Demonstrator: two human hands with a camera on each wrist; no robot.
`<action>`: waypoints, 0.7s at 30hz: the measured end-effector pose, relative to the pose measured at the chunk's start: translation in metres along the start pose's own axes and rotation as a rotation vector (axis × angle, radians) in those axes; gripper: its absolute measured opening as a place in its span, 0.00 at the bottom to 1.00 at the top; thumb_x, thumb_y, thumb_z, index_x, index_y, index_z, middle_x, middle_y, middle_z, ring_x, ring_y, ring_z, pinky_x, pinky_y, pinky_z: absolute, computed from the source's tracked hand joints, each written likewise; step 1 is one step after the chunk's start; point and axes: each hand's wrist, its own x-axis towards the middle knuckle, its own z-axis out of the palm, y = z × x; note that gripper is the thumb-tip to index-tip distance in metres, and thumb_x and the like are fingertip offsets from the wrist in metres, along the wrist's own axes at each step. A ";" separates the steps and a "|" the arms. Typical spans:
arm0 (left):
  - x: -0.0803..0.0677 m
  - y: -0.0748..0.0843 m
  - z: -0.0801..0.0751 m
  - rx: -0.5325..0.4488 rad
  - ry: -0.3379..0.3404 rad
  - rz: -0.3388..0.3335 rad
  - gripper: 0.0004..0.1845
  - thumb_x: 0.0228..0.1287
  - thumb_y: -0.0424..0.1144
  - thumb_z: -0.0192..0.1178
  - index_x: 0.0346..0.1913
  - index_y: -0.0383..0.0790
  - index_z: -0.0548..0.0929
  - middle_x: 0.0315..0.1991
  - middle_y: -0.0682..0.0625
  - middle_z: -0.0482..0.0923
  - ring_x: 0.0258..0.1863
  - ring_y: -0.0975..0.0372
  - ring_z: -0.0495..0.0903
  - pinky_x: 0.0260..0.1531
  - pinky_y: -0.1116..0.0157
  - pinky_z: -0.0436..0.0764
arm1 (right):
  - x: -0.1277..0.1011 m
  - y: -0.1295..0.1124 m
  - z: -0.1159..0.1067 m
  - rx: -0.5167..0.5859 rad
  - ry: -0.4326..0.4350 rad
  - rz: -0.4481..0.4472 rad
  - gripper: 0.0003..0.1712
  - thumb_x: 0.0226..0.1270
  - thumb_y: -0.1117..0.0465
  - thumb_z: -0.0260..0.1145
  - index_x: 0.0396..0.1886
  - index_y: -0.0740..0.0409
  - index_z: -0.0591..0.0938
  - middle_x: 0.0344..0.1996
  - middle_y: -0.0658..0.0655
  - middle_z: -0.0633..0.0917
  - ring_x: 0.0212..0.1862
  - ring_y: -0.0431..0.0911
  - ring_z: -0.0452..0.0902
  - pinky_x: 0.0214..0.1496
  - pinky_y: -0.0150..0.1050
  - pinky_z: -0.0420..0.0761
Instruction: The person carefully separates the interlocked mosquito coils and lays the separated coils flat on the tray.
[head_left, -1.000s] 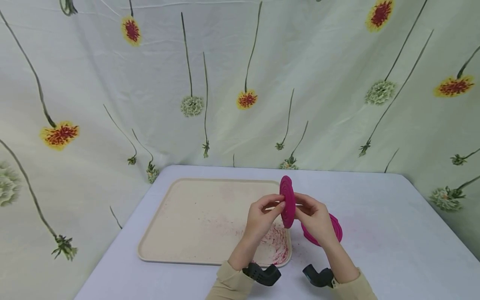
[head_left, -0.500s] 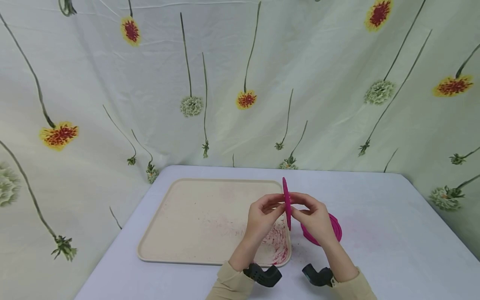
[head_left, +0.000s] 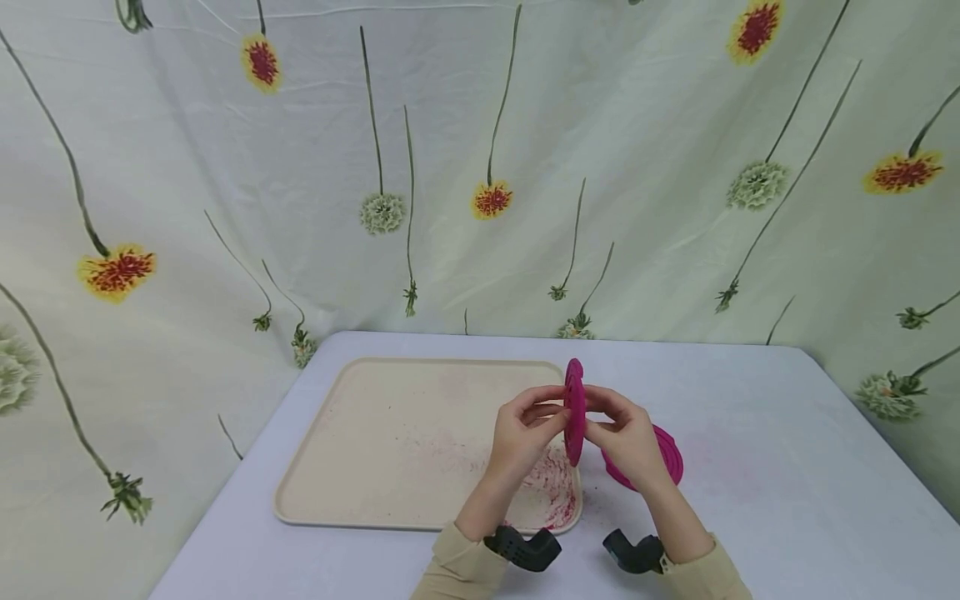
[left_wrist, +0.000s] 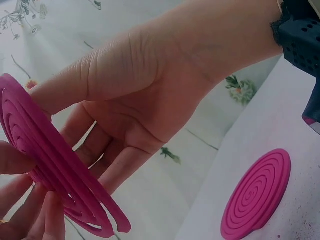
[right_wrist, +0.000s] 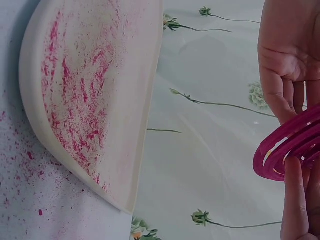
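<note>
A magenta spiral coil (head_left: 574,412), a flat disc wound from one strip that looks like modelling clay, stands on edge above the tray's right side. My left hand (head_left: 521,433) pinches its left face between thumb and fingers. From the other side my right hand (head_left: 628,437) holds it the same way. Gaps show between the outer turns in the left wrist view, where the coil (left_wrist: 60,165) tilts and its outer end sticks out. A second magenta coil (left_wrist: 257,195) lies flat on the table, partly hidden behind my right hand in the head view.
A beige tray (head_left: 375,450) lies left of centre on the white-covered table (head_left: 765,467). Magenta smears and crumbs (right_wrist: 85,95) mark its near right corner and the cloth beside it. A flowered curtain (head_left: 465,125) hangs behind the table.
The held coil turned from a slanted view to edge-on, then slightly back so a narrow face shows. Both hands stay in nearly the same place, still holding it.
</note>
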 end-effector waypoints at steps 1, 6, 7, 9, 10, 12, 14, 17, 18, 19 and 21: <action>0.000 0.000 0.000 -0.006 0.000 -0.009 0.15 0.59 0.25 0.61 0.49 0.25 0.79 0.47 0.34 0.79 0.44 0.46 0.80 0.43 0.66 0.81 | 0.000 0.000 0.000 0.005 -0.003 -0.003 0.23 0.57 0.70 0.67 0.54 0.66 0.77 0.46 0.66 0.81 0.45 0.41 0.78 0.42 0.33 0.81; 0.002 -0.001 -0.002 -0.007 -0.015 -0.005 0.15 0.58 0.24 0.61 0.49 0.25 0.79 0.46 0.34 0.79 0.43 0.46 0.80 0.41 0.66 0.82 | 0.000 -0.001 0.000 0.025 -0.024 -0.011 0.22 0.57 0.70 0.68 0.53 0.67 0.77 0.45 0.66 0.81 0.44 0.40 0.77 0.42 0.34 0.82; 0.002 -0.001 -0.003 -0.002 -0.019 -0.001 0.15 0.57 0.24 0.61 0.49 0.25 0.79 0.45 0.34 0.79 0.43 0.47 0.80 0.41 0.67 0.82 | 0.000 -0.001 -0.001 0.027 -0.028 -0.012 0.22 0.57 0.70 0.68 0.53 0.67 0.77 0.45 0.66 0.81 0.44 0.40 0.77 0.42 0.34 0.82; 0.002 -0.001 -0.003 0.017 -0.024 0.011 0.14 0.57 0.24 0.61 0.48 0.25 0.79 0.44 0.34 0.80 0.43 0.47 0.79 0.41 0.68 0.81 | 0.000 -0.002 -0.001 0.028 -0.036 -0.008 0.22 0.57 0.69 0.68 0.53 0.67 0.78 0.44 0.66 0.81 0.44 0.41 0.77 0.42 0.34 0.82; 0.002 -0.001 -0.004 0.024 -0.024 0.016 0.14 0.57 0.24 0.62 0.48 0.25 0.79 0.44 0.34 0.80 0.43 0.47 0.79 0.41 0.68 0.81 | 0.000 -0.002 -0.001 0.029 -0.039 -0.006 0.22 0.57 0.69 0.68 0.53 0.67 0.78 0.44 0.66 0.81 0.44 0.41 0.77 0.42 0.34 0.82; 0.002 0.000 -0.004 0.031 -0.021 0.018 0.14 0.57 0.24 0.62 0.48 0.25 0.79 0.44 0.35 0.79 0.44 0.48 0.78 0.42 0.68 0.81 | 0.000 -0.003 -0.001 0.029 -0.041 0.003 0.23 0.56 0.69 0.68 0.53 0.67 0.77 0.45 0.66 0.81 0.44 0.41 0.77 0.42 0.34 0.82; 0.002 -0.001 -0.003 0.028 -0.015 0.030 0.14 0.56 0.25 0.62 0.47 0.25 0.79 0.44 0.35 0.79 0.45 0.48 0.78 0.45 0.64 0.81 | -0.001 -0.003 -0.001 0.027 -0.039 0.011 0.23 0.56 0.69 0.68 0.53 0.68 0.77 0.45 0.66 0.81 0.44 0.41 0.77 0.41 0.34 0.82; 0.006 -0.015 -0.003 -0.004 -0.012 0.041 0.14 0.56 0.24 0.62 0.47 0.25 0.79 0.45 0.35 0.78 0.47 0.48 0.77 0.47 0.59 0.80 | -0.001 -0.004 -0.001 0.031 -0.038 0.014 0.23 0.56 0.69 0.68 0.53 0.68 0.77 0.45 0.66 0.81 0.43 0.41 0.78 0.41 0.34 0.82; 0.008 -0.019 -0.003 -0.011 -0.012 0.051 0.14 0.56 0.24 0.63 0.47 0.26 0.79 0.45 0.35 0.78 0.47 0.47 0.77 0.47 0.59 0.80 | -0.001 -0.004 -0.001 0.029 -0.038 0.012 0.23 0.56 0.69 0.68 0.53 0.68 0.77 0.45 0.66 0.81 0.43 0.41 0.78 0.41 0.34 0.82; 0.009 -0.024 -0.004 -0.015 -0.013 0.056 0.14 0.56 0.24 0.63 0.47 0.26 0.79 0.45 0.36 0.78 0.47 0.47 0.77 0.47 0.59 0.80 | -0.001 -0.004 -0.002 0.025 -0.040 0.008 0.22 0.56 0.69 0.68 0.52 0.68 0.77 0.44 0.66 0.81 0.43 0.41 0.78 0.42 0.34 0.82; 0.012 -0.032 -0.004 -0.024 -0.018 0.054 0.15 0.55 0.24 0.63 0.47 0.27 0.79 0.46 0.37 0.78 0.48 0.49 0.77 0.45 0.62 0.81 | -0.001 -0.004 -0.002 0.019 -0.047 -0.003 0.22 0.56 0.69 0.68 0.52 0.67 0.78 0.44 0.66 0.82 0.44 0.42 0.78 0.42 0.35 0.82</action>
